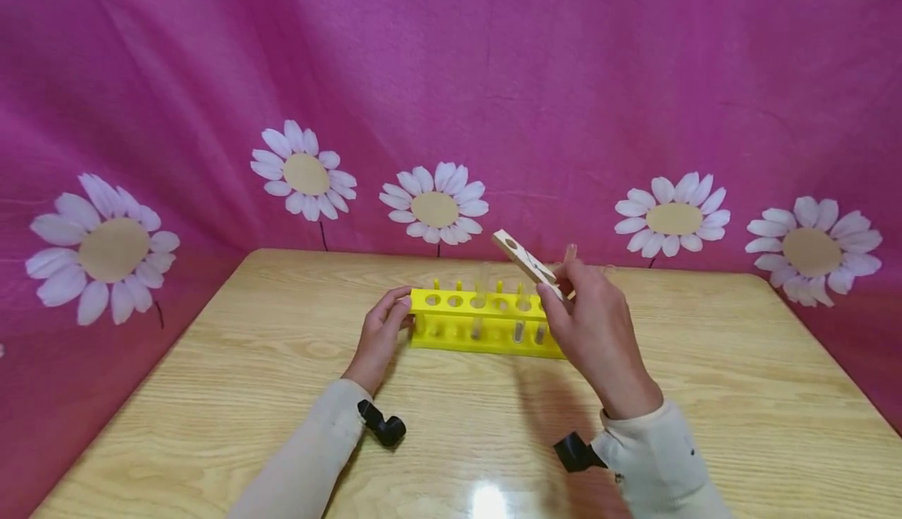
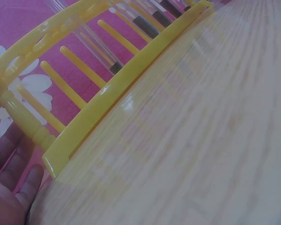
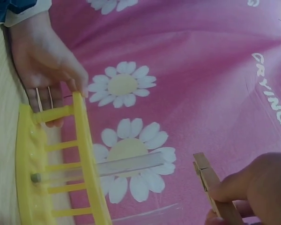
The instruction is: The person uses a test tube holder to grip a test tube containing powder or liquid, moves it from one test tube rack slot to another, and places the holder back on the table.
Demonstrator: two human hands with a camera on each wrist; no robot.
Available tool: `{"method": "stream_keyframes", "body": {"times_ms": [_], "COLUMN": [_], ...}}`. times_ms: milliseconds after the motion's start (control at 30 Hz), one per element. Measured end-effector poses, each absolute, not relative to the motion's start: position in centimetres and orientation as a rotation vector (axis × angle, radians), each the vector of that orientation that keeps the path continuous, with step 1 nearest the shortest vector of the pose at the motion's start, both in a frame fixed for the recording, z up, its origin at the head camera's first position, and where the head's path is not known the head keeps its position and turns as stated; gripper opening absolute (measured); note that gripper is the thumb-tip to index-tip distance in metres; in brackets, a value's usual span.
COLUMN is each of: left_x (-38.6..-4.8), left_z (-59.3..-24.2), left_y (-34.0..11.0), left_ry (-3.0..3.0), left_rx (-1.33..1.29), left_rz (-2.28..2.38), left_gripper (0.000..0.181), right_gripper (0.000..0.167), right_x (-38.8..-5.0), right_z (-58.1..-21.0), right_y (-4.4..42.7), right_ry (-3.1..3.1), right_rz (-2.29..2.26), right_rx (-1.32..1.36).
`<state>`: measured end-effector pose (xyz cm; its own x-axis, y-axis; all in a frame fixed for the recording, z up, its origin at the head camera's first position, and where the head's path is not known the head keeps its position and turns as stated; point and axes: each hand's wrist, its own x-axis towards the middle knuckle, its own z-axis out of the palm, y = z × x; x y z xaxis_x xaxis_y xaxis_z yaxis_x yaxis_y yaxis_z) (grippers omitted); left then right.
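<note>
A yellow test tube rack stands on the table, holding several clear test tubes with dark matter at their bottoms. At the rack's left end, my left hand grips it, thumb against the top plate and fingers by the end post, as the right wrist view shows. My right hand pinches a wooden clothespin above the rack's right part. The clothespin's far end points up and left, with nothing between its jaws. The rack's right end is hidden behind that hand.
The light wood table reaches back to a pink cloth printed with white daisies. Black wrist mounts sit on both pale sleeves. Tube tops stick up above the rack.
</note>
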<state>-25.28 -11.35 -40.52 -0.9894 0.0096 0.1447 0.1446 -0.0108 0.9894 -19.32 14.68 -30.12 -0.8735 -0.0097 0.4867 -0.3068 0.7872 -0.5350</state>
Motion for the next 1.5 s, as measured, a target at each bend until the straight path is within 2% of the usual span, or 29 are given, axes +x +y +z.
{"method": "stream_keyframes", "body": {"times_ms": [567,867,1500], "left_x": [-25.1,-27.3,-27.2], "left_z": [-40.1,-43.1,-43.3], "left_y": [-11.2,-11.7,-11.6], "left_ry": [-2.164,-2.147,-2.168], "left_rx": [-0.17,-0.14,-0.163], "left_rz": [-2.106,-2.123,-2.066], "left_gripper": [0.034,0.038,0.039], "right_gripper": [0.012,0.012,0.013], "right_x": [-19.4,-19.3,-19.5], "right_z": [-30.8,-30.9,-31.7], "right_y": [14.1,13.8,13.0], "right_ry": [-2.411,-2.447,-2.506], "right_rz": [0.796,0.821,0.76], "right_rx": [0.283,0.266,0.314]}}
